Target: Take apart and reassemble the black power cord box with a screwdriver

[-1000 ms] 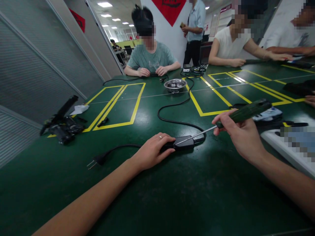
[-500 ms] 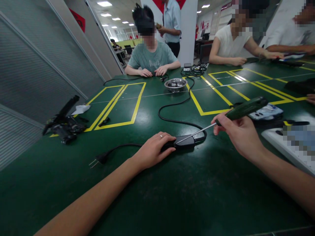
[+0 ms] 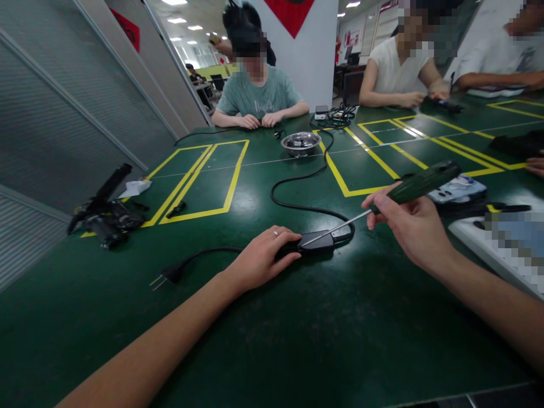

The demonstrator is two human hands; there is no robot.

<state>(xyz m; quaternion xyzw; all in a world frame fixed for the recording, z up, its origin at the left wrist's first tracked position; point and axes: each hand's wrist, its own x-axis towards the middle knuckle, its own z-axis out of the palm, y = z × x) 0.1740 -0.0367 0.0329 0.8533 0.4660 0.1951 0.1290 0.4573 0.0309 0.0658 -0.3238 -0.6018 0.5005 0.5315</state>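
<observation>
A black power adapter [image 3: 319, 241] lies flat on the green table, its left end covered by my left hand [image 3: 267, 255]. The fingers and thumb of that hand grip it from both sides. From its left side a cord leads to a two-pin plug [image 3: 171, 275]; from the right end a black cable [image 3: 293, 205] curls back across the table. My right hand [image 3: 410, 226] is closed around a screwdriver [image 3: 425, 180] with a dark green handle. The slanted metal shaft points down left, and its tip meets the adapter near my left fingertips.
A steel bowl [image 3: 301, 145] with small items stands beyond the cable. Black equipment [image 3: 111, 218] lies at the left, a small black piece [image 3: 176, 209] on yellow tape. At right are a phone [image 3: 459, 190] and a white device [image 3: 493, 249]. People sit across the table.
My hands, the adapter and the screwdriver keep nearly the same pose; the view has shifted slightly. Across the table, a seated person at right has drawn a hand back toward a dark object.
</observation>
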